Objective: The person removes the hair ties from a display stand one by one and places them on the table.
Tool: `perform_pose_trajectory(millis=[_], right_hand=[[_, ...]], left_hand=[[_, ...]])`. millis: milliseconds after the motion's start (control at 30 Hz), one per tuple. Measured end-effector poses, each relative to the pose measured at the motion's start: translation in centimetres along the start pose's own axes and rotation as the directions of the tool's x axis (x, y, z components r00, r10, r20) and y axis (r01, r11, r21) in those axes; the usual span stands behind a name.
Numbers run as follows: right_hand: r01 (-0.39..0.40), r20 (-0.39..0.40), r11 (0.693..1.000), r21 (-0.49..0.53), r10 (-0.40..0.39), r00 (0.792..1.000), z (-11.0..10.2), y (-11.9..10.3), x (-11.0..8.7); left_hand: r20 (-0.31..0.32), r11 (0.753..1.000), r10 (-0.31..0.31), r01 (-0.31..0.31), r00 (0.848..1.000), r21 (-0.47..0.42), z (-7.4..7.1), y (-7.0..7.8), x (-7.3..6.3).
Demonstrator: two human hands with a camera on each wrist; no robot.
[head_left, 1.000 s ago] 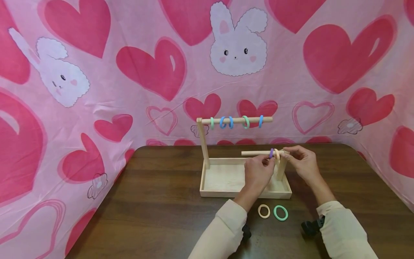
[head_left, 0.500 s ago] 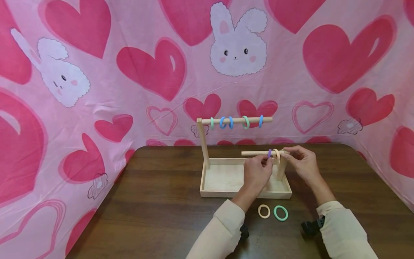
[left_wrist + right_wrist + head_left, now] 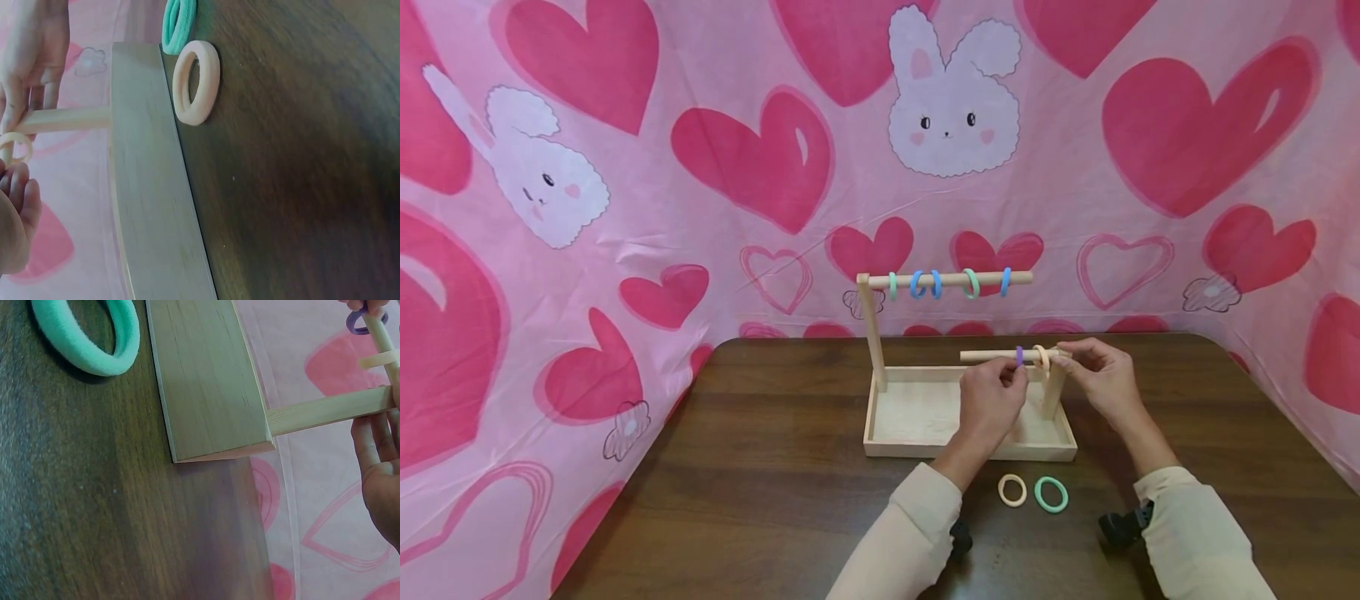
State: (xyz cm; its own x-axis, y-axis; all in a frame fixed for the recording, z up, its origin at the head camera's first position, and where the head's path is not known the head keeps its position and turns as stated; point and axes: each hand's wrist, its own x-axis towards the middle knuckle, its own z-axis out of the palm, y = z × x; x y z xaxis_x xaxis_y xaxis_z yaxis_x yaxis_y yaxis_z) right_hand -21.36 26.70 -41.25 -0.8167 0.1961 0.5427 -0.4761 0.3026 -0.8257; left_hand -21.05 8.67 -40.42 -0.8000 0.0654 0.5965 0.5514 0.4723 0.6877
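Note:
My left hand (image 3: 992, 402) pinches a purple hair tie (image 3: 1019, 356), which is looped round the lower rod (image 3: 979, 356) of a wooden stand. Nearer the post, a beige hair tie (image 3: 1046, 362) hangs on the same rod. At the rod's right end my right hand (image 3: 1107, 377) grips the top of the short post (image 3: 331, 411) between thumb and fingers. In the right wrist view the purple tie (image 3: 350, 324) sits beyond the beige one (image 3: 374, 360). The left wrist view cuts off most of my left hand (image 3: 19, 219), and the purple tie does not show there.
Several green and blue hair ties, among them a blue one (image 3: 936, 286), hang on the upper rod (image 3: 1022, 277). A beige hair tie (image 3: 212, 81) and a green one (image 3: 128, 337) lie on the brown table (image 3: 760, 467) before the stand's tray (image 3: 917, 450).
My left hand has slid the purple hair tie a little leftward along the lower rod, away from the beige one. My right hand stays at the post.

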Motion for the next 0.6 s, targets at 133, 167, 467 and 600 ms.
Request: perform_pose_trajectory(millis=[133,167,467,600], right_hand=[[0.009,-0.001,1.0,0.001,-0.009,1.0,0.1,-0.1,0.0],[0.009,-0.001,1.0,0.0,-0.009,1.0,0.1,-0.1,0.0],[-0.008,-0.002,1.0,-0.009,0.008,1.0,0.1,-0.1,0.0],[-0.013,0.0,1.0,-0.002,0.013,1.0,0.1,-0.1,0.0]], left_hand=[[-0.002,1.0,0.011,-0.011,1.0,0.009,-0.2,-0.2,0.1],[0.0,1.0,0.008,-0.008,1.0,0.005,-0.4,-0.2,0.1],[-0.017,1.0,0.004,-0.004,1.0,0.012,-0.9,-0.8,0.0],[-0.02,1.0,0.005,-0.005,1.0,0.01,-1.0,-1.1,0.0]])
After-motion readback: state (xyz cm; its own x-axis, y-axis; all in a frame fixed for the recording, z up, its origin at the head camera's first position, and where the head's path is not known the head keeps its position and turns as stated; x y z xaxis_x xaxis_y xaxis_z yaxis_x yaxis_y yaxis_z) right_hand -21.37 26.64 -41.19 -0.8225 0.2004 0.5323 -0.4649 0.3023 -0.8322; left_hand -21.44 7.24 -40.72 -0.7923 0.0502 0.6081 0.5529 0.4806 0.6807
